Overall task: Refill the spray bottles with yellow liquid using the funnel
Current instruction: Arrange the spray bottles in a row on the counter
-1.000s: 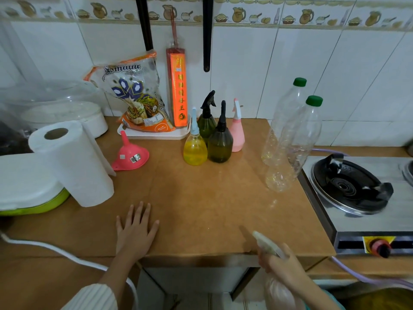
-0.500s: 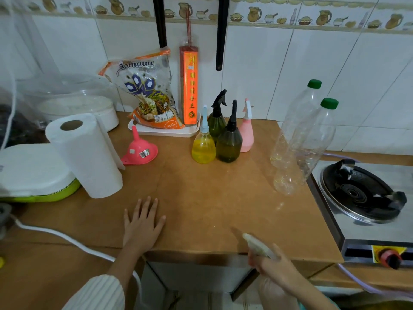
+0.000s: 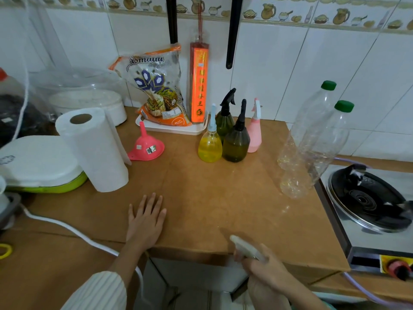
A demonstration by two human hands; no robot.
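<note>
Several spray bottles stand grouped at the back of the wooden counter [image 3: 212,198]: a yellow one [image 3: 210,144], two dark green ones [image 3: 235,139] and a pink one [image 3: 254,133]. A pink funnel [image 3: 146,145] lies upside down to their left. Two large clear plastic bottles with green caps [image 3: 312,148] stand at the right, nearly empty. My left hand [image 3: 146,218] rests flat on the counter near its front edge. My right hand [image 3: 266,269] grips a white spray bottle [image 3: 245,248] by its head, below the counter's front edge; the bottle's body is mostly hidden.
A paper towel roll [image 3: 93,148] stands at the left beside a white and green lidded container [image 3: 38,166]. A white tray [image 3: 172,128] holds a snack bag and an orange incense pack by the wall. A gas stove [image 3: 368,198] adjoins the counter's right side. A white cable [image 3: 67,229] runs along the left.
The camera view has shifted slightly, so the scene sits further right and lower. Both hands stay where they were, the right still holding the white spray bottle.
</note>
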